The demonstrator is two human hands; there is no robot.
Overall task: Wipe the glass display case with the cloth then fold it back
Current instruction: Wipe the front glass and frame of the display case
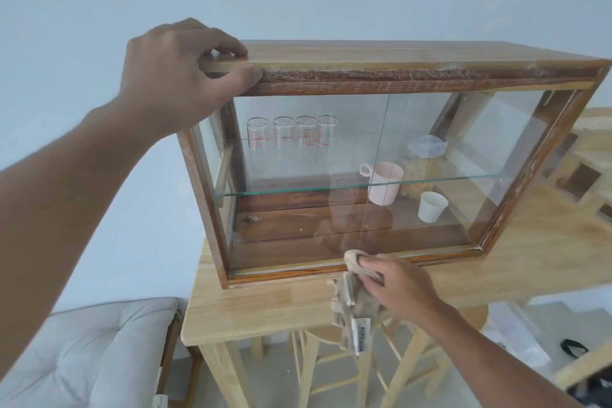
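Closest to the camera, lower right of the frame: the right hand (397,288) has its fingers curled around a bunched-up beige cloth (356,305), pressing the top of the wad against the bottom edge of the front glass, right about where the two sliding panes meet. The rest of the cloth hangs loose below the hand, over the edge of the light wooden table (251,311), with a little tag dangling at the bottom.

Upper left of the frame, the left hand (178,76) is clamped on the top left corner of the glass display case (364,76) — thumb on the front of the frame, fingers over the top board — steadying it, I'd guess.

The case sits on the table in the middle of the frame. Inside, further back: four measuring glasses (291,132) in a row at the upper left, a pink mug (384,182) and a white paper cup (430,205) towards the right, plus a lacy white thing I can't make out.

How far along? Hard to call. The cloth's at the very bottom of the front pane, so it reads like the end of a downward stroke, but the glass has faint smears near the centre and I can't tell if the side panes have been touched. The wiping looks mid-way at best — and the cloth is fully scrunched, so folding it back is all still to do.
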